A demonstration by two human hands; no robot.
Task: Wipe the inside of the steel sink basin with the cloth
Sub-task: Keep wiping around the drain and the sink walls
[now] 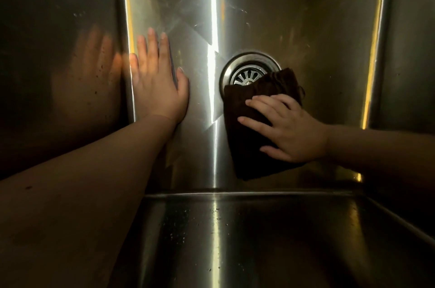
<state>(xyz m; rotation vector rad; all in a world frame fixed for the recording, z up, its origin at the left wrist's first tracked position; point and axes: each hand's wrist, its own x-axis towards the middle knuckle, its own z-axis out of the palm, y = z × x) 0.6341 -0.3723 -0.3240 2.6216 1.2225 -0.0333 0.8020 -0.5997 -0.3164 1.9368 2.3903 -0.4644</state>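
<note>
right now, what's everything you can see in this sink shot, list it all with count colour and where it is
sink basin: one, brushed steel, fills the view, with a bright streak of light down the middle
drain strainer: one, steel, in the basin floor right of centre, its lower right part under the cloth
cloth: one, dark brown, folded flat on the basin floor, overlapping the drain
water droplets: many, small, clear, on the near wall at the bottom of the view
left hand: one, flat with straight fingers on the basin floor beside the left wall, which mirrors it
right hand: one, fingers spread, pressing on the cloth
</note>
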